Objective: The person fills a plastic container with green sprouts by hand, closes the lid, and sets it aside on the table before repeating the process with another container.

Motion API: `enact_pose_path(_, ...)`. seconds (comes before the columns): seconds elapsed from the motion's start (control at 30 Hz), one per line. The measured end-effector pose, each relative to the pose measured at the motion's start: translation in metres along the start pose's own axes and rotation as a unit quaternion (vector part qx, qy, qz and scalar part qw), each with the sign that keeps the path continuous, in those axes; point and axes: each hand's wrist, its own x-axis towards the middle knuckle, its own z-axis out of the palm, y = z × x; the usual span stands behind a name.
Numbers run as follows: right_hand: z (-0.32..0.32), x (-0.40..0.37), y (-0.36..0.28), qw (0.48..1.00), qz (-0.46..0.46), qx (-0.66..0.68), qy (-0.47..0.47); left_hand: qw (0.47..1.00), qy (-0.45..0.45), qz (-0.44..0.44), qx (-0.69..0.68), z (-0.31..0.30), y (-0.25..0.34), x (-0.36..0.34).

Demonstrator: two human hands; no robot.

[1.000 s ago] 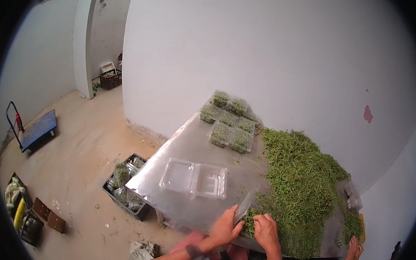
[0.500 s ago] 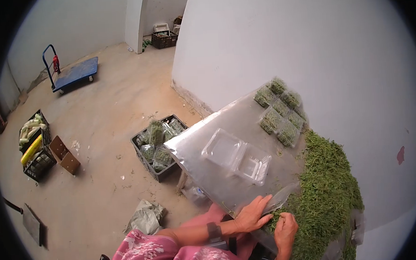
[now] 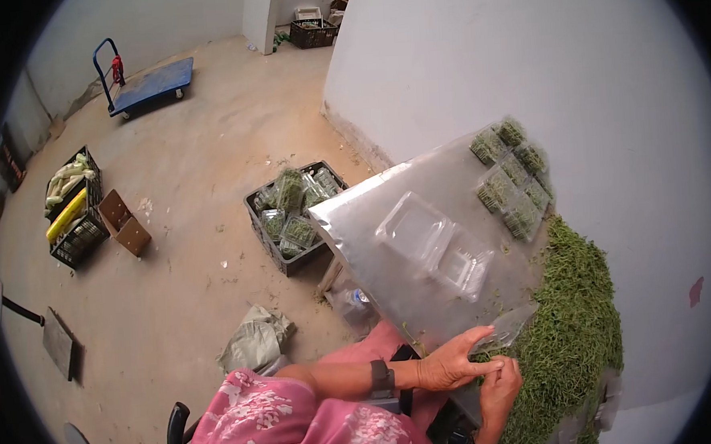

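A large heap of thin green sprigs covers the right part of the metal table. At the heap's left edge my left hand is spread, thumb apart from the fingers, nothing visible in its grip. Its thumb tip meets my right hand, whose fingers are pinched together; what they hold is too small to make out. Just beyond my left fingers lies a clear plastic sheet or bag. An empty clear clamshell box lies open on the table, and several filled boxes stand at the far corner.
A dark crate of packed greens stands on the floor beside the table. Farther left are a crate of pale vegetables, a cardboard box and a blue trolley. A crumpled sack lies near my knee.
The view has shifted, so most things appear farther right and slightly higher. My left thumb and fingers are spread wider, and its thumb now meets my right fingertips.
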Motion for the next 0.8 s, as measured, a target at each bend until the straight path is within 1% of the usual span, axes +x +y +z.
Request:
enact_pose_path(0.03, 0.0, -0.001, 0.001, 1.0, -0.015, 0.001, 0.006, 1.0, -0.008, 0.004, -0.001, -0.001, 0.0, 0.0)
enact_pose_path(0.07, 0.001, -0.001, 0.001, 1.0, -0.01, 0.005, 0.005, 1.0, -0.016, 0.008, -0.002, -0.001, 0.001, 0.0)
enact_pose_path(0.27, -0.002, -0.002, -0.007, 1.0, 0.001, 0.008, 0.005, 1.0, -0.018, -0.018, 0.008, 0.0, 0.001, 0.002)
enact_pose_path(0.37, -0.002, -0.002, -0.006, 1.0, 0.001, 0.007, 0.003, 0.998, -0.025, -0.048, 0.013, -0.001, 0.003, 0.004)
enact_pose_path(0.43, -0.001, -0.004, -0.007, 1.0, -0.004, 0.009, 0.007, 0.998, -0.032, -0.048, 0.022, 0.002, -0.001, 0.002)
enact_pose_path(0.53, -0.002, -0.006, -0.003, 1.0, -0.002, 0.005, -0.014, 0.998, -0.036, -0.048, 0.029, 0.003, -0.001, 0.001)
enact_pose_path(0.63, 0.001, -0.007, -0.004, 1.0, -0.004, 0.013, 0.001, 0.997, -0.041, -0.055, 0.028, 0.003, -0.002, 0.001)
enact_pose_path(0.73, 0.005, -0.008, -0.003, 1.0, 0.019, 0.014, 0.017, 0.997, -0.049, -0.057, 0.029, 0.004, -0.002, 0.001)
enact_pose_path(0.8, 0.009, -0.01, 0.0, 0.997, 0.056, 0.034, 0.027, 0.997, -0.053, -0.058, 0.027, 0.003, -0.002, 0.002)
